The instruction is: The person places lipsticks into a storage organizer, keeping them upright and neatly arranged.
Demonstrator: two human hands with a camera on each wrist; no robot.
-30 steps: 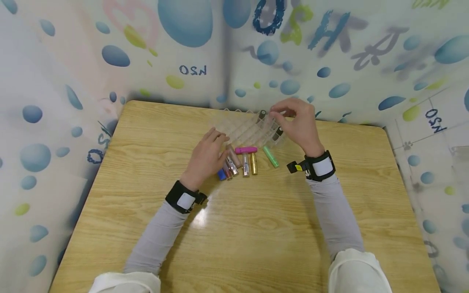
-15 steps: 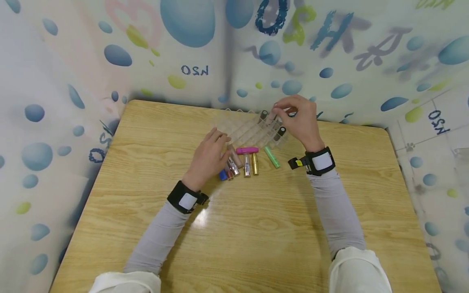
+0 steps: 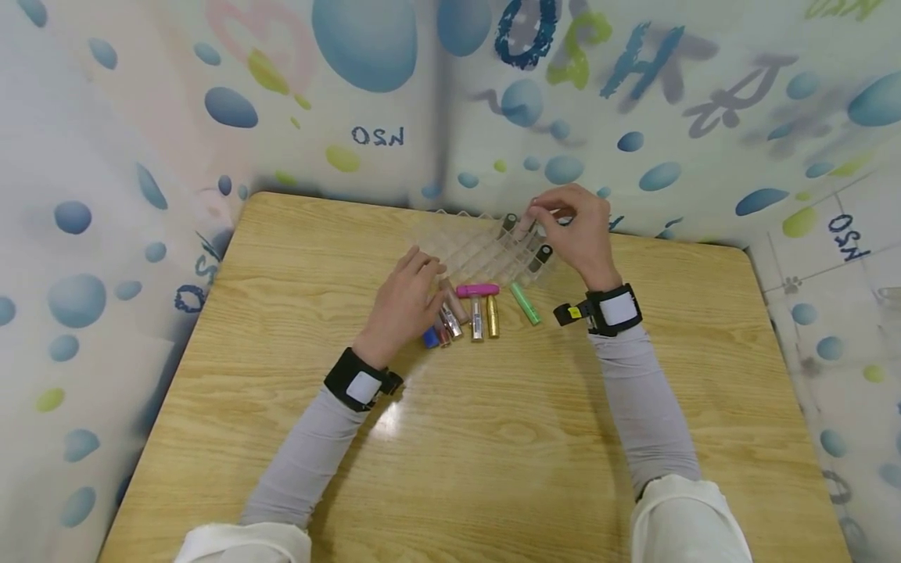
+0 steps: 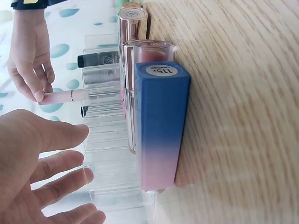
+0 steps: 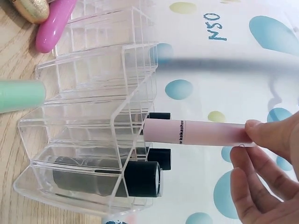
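Tho transp., rack (image 3: 464,249) behind grn tube (image 3: 525,304)

Tubes (image 3: 477,319) lie before the rack (image 3: 461,252) (on table (image 3: 535,438)).

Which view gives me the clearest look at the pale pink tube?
The right wrist view: the pale pink tube appears large there, its dark lettering showing, its end at the clear organizer's openings. The left wrist view shows it smaller, pinched in the right grip; the head view shows only a tiny pale piece.
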